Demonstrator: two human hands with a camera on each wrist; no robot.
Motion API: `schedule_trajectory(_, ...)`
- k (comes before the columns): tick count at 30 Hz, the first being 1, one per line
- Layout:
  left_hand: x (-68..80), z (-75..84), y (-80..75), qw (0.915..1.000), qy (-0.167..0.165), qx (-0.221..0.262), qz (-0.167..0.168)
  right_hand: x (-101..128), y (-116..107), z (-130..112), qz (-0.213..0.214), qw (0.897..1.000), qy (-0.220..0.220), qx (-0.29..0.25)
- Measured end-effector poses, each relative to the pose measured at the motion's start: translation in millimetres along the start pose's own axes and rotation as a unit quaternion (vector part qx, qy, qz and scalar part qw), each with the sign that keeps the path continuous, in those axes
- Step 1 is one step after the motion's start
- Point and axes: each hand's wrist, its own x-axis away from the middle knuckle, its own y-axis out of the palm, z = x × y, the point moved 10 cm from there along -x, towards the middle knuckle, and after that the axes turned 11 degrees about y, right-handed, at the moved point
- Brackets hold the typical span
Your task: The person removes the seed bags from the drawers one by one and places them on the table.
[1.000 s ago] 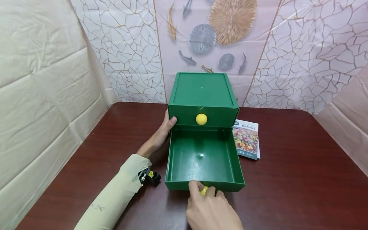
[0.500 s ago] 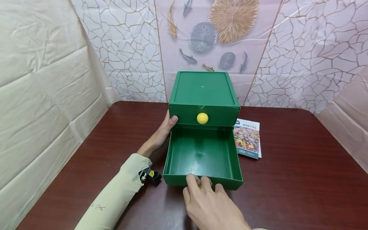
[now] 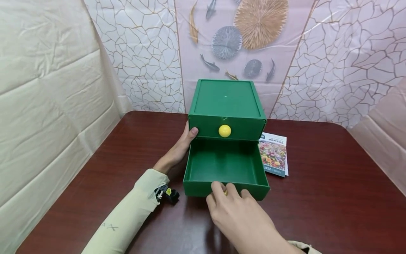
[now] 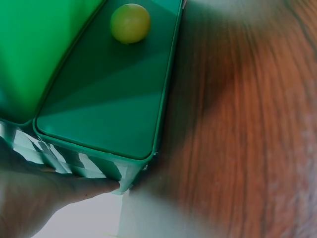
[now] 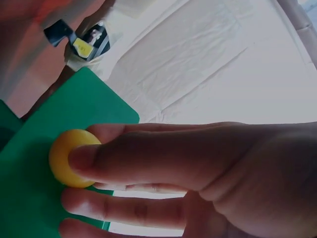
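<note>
A green two-drawer box (image 3: 226, 100) stands at the back of a dark wooden table (image 3: 333, 190). Its lower drawer (image 3: 223, 165) is pulled out and looks empty. My right hand (image 3: 233, 208) pinches the drawer's yellow knob (image 5: 69, 158) at the drawer front, thumb on top. The upper drawer is closed, with its own yellow knob (image 3: 225, 131) (image 4: 130, 23). My left hand (image 3: 180, 148) grips the box's left front corner, thumb (image 4: 91, 186) on the front face.
A seed packet with a flower picture (image 3: 273, 155) lies on the table right of the box. A small black and yellow clip (image 3: 166, 193) sits by my left sleeve. Patterned sheeting walls in the table at the back and sides.
My right hand has pushed the lower drawer partway back into the box, so its front sits farther from me. The left hand stays on the box's corner.
</note>
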Motion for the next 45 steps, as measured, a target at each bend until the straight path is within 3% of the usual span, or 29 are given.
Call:
schedule_trajectory(7, -4.1, 5.3, -1.2, 0.9998, 0.017, 0.008, 0.002, -8.3, 1.5, 10.6, 0.005, 1.000, 0.012, 0.000)
schedule_trajectory(15, -4.3, 4.4, -0.9, 0.9999, 0.012, 0.000, 0.004, -13.2, -10.3, 19.4, 0.076, 0.997, 0.020, 0.006)
schedule_trajectory(22, -5.8, 4.6, -1.9, 0.9998, 0.016, 0.006, 0.006, -20.2, -6.5, 24.1, 0.085, 0.996, 0.019, 0.004)
schedule_trajectory(29, -4.0, 2.7, -2.5, 1.0000, 0.002, -0.003, 0.008, -24.8, -10.1, 27.4, 0.140, 0.990, 0.007, 0.005)
schedule_trajectory(37, -3.3, 3.6, -2.4, 1.0000, 0.005, -0.001, 0.008, -31.1, -6.8, 35.1, 0.156, 0.988, -0.001, 0.001)
schedule_trajectory(45, -4.5, 3.3, -3.3, 0.9998, 0.015, 0.009, 0.009, -36.3, -1.9, 40.6, 0.142, 0.990, -0.005, -0.007)
